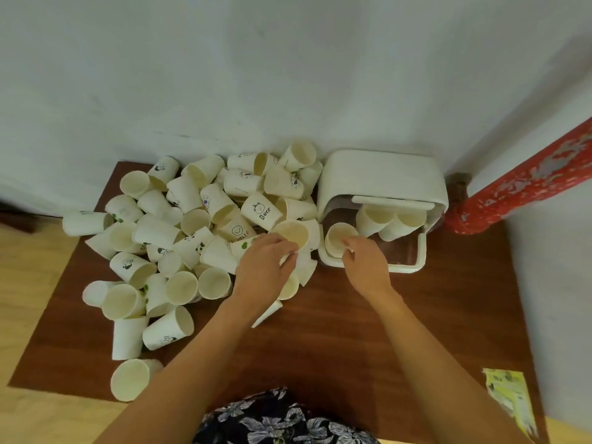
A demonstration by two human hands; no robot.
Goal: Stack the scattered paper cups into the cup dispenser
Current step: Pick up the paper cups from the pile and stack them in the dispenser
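A heap of several white paper cups [192, 232], some printed with cartoon figures, covers the left half of a brown table [336, 331]. The white cup dispenser [381, 177] stands at the back right against the wall, with its front flap [413, 264] folded down. Two cups [394, 219] sit inside it. My right hand [365, 267] pinches the rim of a third cup [338, 240] at the dispenser's left front corner. My left hand [266, 267] grips an upright cup [293, 233] at the heap's right edge.
A pale wall rises right behind the heap and the dispenser. A red pipe [525, 184] slants at the right, close to the dispenser. A yellow printed paper [509, 398] lies at the table's front right corner. One cup [131, 379] overhangs the front left edge.
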